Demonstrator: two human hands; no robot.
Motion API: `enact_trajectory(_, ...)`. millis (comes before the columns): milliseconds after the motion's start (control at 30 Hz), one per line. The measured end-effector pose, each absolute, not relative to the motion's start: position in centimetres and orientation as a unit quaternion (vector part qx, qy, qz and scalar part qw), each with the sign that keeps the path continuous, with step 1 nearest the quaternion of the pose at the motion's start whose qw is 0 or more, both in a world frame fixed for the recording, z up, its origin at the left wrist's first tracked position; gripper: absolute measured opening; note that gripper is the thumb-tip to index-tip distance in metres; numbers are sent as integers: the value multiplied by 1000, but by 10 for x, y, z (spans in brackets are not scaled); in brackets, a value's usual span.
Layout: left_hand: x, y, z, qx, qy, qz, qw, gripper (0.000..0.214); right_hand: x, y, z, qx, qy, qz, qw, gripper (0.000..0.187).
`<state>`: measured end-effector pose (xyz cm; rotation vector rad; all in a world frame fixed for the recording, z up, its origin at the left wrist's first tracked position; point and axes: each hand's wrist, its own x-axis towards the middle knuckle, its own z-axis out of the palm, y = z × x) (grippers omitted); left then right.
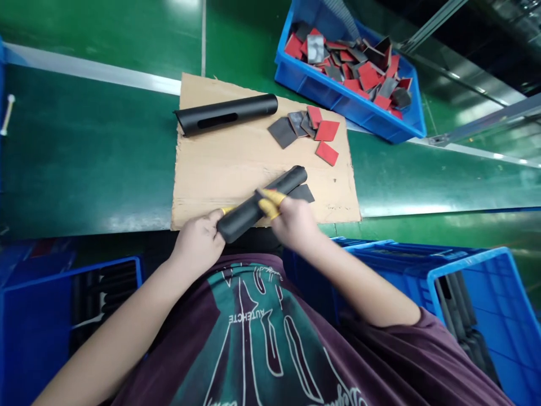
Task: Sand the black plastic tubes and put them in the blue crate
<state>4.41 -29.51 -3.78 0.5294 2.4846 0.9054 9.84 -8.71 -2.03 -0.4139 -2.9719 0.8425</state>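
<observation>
Watching tube: I've got the black tube (240,217) lifted over the near edge of the cardboard sheet (220,175), long axis running from lower L up to far R, tilted, not flat.
L hand (196,245): clenched round the near end, one yellow finger cot (226,210) showing.
R hand (293,223): fingers (273,197) in yellow cots grasping mid-tube, so R is nearer the free far end.
Far end: right over a dark pad (302,193); can't tell if touching.
Sheet: lies on the green desk (84,146), w/ a slotted black tube (226,114) at far edge, loose red pads (327,153) to its R.
Far crate: blue crate (313,84) heaped w/ red-and-grey pads (350,67).
Near crates: L crate (71,274), R crate (465,263), both blue, dark tubes (456,304) stacked inside R one, more in L.
</observation>
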Motion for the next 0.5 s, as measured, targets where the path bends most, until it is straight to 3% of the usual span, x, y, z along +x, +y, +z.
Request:
enact_trajectory(100,45,-294,-35,208,910,288,213,36,93,-57,-28,-247,-916,306,79,40)
enact_trajectory(167,45,-294,-33,214,910,285,214,34,92,-46,-33,-246,-898,351,105,42)
enact_trajectory(267,46,-293,-33,237,923,245,178,33,95,-44,-38,-199,-898,378,105,43)
enact_trajectory(433,49,-294,-38,293,934,171,107,38,99,-44,-36,-271,-892,349,98,39)
enact_trajectory(500,50,-294,-41,312,935,146,84,35,102,-50,-34,-213,-905,356,96,38)
